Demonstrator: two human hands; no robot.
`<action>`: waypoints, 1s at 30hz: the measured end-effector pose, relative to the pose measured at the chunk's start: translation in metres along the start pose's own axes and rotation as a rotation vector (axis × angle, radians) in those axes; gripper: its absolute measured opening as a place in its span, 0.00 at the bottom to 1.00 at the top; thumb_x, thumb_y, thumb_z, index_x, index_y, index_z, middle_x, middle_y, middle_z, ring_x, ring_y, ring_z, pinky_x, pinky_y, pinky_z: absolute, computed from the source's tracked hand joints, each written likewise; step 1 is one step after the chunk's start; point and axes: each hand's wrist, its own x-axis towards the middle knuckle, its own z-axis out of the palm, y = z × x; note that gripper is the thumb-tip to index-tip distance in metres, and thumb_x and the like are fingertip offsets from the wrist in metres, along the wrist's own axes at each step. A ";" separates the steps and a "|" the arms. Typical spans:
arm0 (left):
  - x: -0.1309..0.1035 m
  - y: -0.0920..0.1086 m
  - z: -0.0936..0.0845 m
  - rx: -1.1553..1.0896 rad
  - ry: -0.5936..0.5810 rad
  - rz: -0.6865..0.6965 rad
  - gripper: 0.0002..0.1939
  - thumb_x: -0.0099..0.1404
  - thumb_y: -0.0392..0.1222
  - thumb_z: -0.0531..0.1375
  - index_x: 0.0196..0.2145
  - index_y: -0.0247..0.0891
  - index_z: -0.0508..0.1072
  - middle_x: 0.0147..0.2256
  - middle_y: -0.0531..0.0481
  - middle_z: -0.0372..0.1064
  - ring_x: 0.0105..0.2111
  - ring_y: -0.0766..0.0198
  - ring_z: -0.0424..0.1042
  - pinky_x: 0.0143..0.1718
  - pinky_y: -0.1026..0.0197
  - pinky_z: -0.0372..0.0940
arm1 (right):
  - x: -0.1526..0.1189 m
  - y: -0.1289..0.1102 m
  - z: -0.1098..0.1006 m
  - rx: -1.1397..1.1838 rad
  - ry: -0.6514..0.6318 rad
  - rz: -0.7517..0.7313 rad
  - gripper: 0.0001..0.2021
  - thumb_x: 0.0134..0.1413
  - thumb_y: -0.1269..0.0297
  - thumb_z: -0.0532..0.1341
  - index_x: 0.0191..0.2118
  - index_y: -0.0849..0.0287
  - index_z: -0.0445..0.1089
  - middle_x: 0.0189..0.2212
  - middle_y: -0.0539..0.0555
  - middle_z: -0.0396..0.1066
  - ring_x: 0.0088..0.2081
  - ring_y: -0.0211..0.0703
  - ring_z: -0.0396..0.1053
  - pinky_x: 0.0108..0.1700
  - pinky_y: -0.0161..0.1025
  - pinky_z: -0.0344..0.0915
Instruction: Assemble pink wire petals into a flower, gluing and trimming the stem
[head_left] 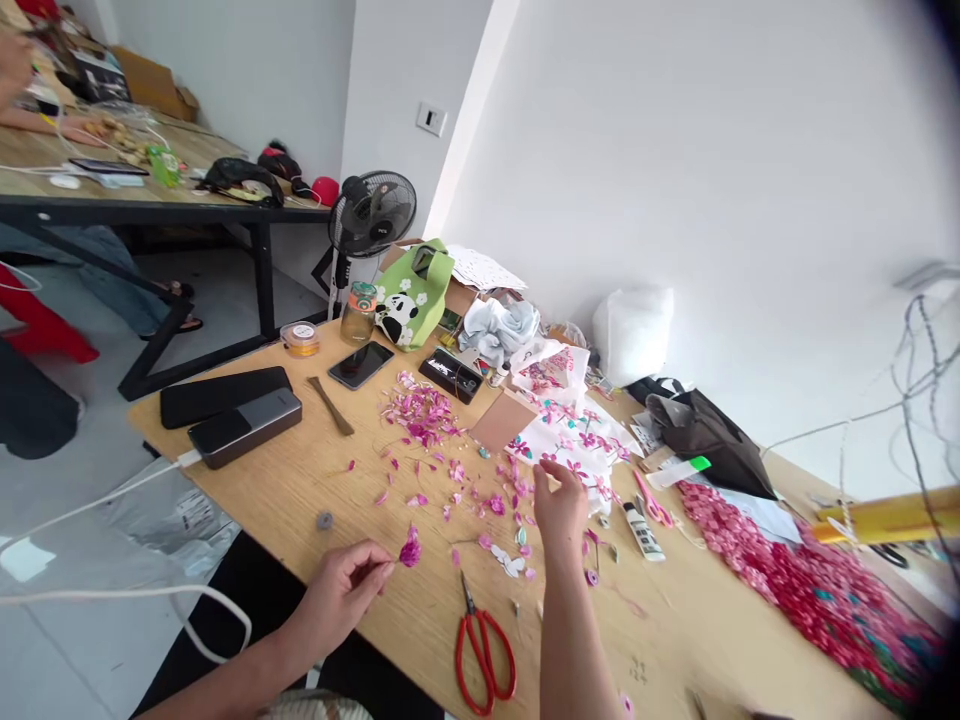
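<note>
My left hand (349, 590) pinches the thin stem of a small purple artificial flower (409, 548) over the near edge of the table. Stretched forward, my right hand (562, 503) has its thumb and forefinger curled together among loose pink petals (517, 478); anything between those fingertips is too small to make out. Beyond it lies a white printed sheet (577, 440) bearing pink flowers. Red-handled scissors (484, 650) rest between my forearms, points away from me. Pale petal pieces (506, 560) lie left of my right wrist. A denser petal heap (424, 410) is farther back.
A power bank (246, 427), phone (361, 364), jar (358, 312) and green panda bag (412, 295) stand at the left and back. Rightward are a glue tube (643, 532), pink scissors (652, 500) and a flower bundle (795, 570). A white cable (127, 490) crosses the left side.
</note>
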 end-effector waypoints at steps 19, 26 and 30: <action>-0.003 0.011 0.014 0.131 0.019 0.028 0.13 0.60 0.50 0.58 0.25 0.38 0.72 0.21 0.53 0.67 0.23 0.63 0.67 0.27 0.66 0.64 | -0.193 0.061 -0.081 0.067 0.437 0.276 0.14 0.58 0.53 0.55 0.38 0.59 0.67 0.37 0.59 0.68 0.44 0.51 0.66 0.46 0.48 0.61; -0.002 0.006 0.016 0.147 0.048 0.027 0.14 0.60 0.52 0.58 0.26 0.39 0.72 0.22 0.51 0.69 0.25 0.62 0.69 0.29 0.65 0.65 | -0.201 0.058 -0.063 -0.021 0.436 0.157 0.11 0.60 0.57 0.54 0.41 0.59 0.65 0.41 0.63 0.67 0.51 0.57 0.61 0.48 0.55 0.58; -0.003 0.005 0.016 0.134 0.025 0.030 0.15 0.61 0.52 0.57 0.27 0.38 0.72 0.23 0.50 0.69 0.25 0.61 0.69 0.29 0.65 0.65 | -0.200 0.059 -0.062 -0.067 0.438 0.094 0.11 0.61 0.58 0.53 0.40 0.59 0.65 0.40 0.64 0.67 0.51 0.58 0.61 0.51 0.58 0.55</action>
